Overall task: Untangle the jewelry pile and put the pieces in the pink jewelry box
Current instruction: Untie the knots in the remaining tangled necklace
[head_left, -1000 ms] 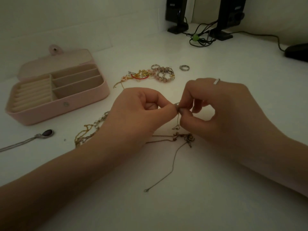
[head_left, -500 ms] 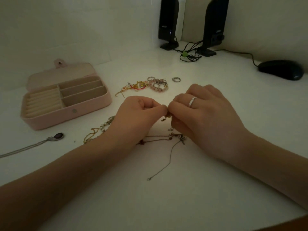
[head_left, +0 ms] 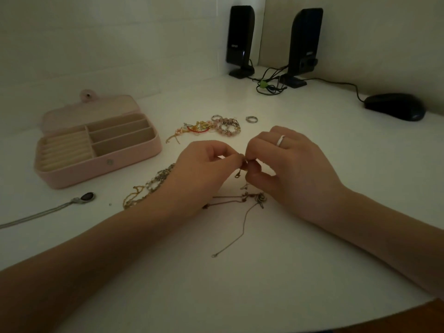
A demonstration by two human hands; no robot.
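Observation:
My left hand [head_left: 206, 169] and my right hand [head_left: 286, 167] meet fingertip to fingertip above the white desk, both pinching the top of a thin tangled chain [head_left: 242, 212]. The chain hangs down to a small knot of links and trails off toward me, ending in a tiny loop. The pink jewelry box [head_left: 96, 167] lies open at the left, its compartments showing only beige lining. A gold and silver chain bundle [head_left: 149, 186] lies partly under my left wrist. Beaded bracelets and coloured pieces [head_left: 211, 127] sit in a heap behind my hands.
A silver ring [head_left: 251, 119] lies alone behind my right hand. A pendant necklace [head_left: 84, 197] stretches off the left edge. Two black speakers [head_left: 240, 42] with tangled cables stand at the back, and a black mouse [head_left: 394, 106] sits at the far right.
The view has tilted up, showing more of the speakers and the mouse. My hands have closed in together on the chain's top; my right hand has rolled so its ring faces up.

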